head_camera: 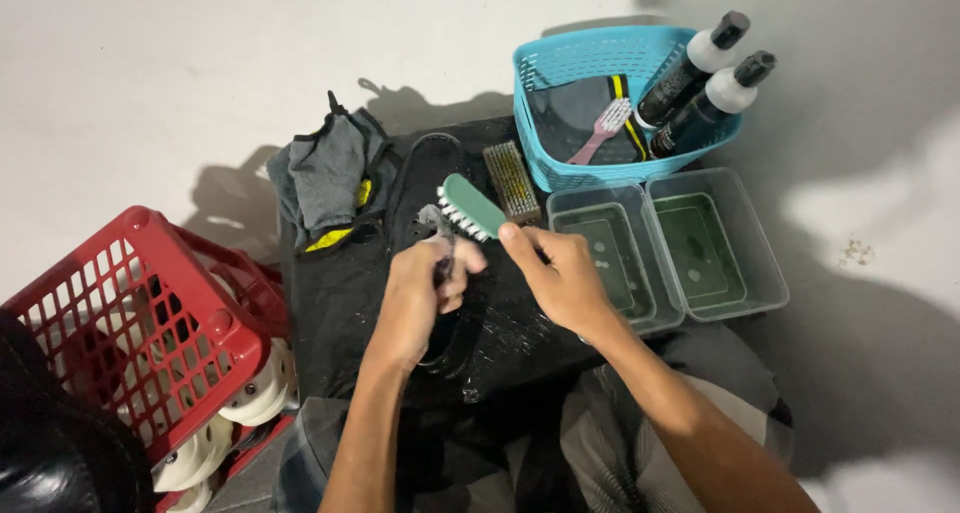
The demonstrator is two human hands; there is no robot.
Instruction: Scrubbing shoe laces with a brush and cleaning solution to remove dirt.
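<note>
Wide pale floor (180, 63), and in the middle of it a black mat (340, 293), wet and shiny in patches near the hands. At the left edge, the red crate (130, 313), tilted, with white wheels (255, 393) showing beneath it. Top right, the blue basket (570, 68), two black bottles (700, 93) with white necks leaning out over its rim and a pink brush (600, 128) lying inside. Just below the basket, two clear tubs (665, 248) side by side, touching, greenish liquid in each. Back left on the mat, a crumpled grey cloth (325, 178) with a flash of yellow. Now the hands, both over the mat's centre: left hand (420, 298) clenched around a dark strap (440, 273), a small metal piece poking out above the fist; the strap runs under the hand and on down the mat. Right hand (560, 278) grasps the green brush (470, 208) by its end, white bristles down, its head just above the left fist and right against that metal piece. Between green brush and basket, a wire brush (512, 181) lies flat on the mat.
</note>
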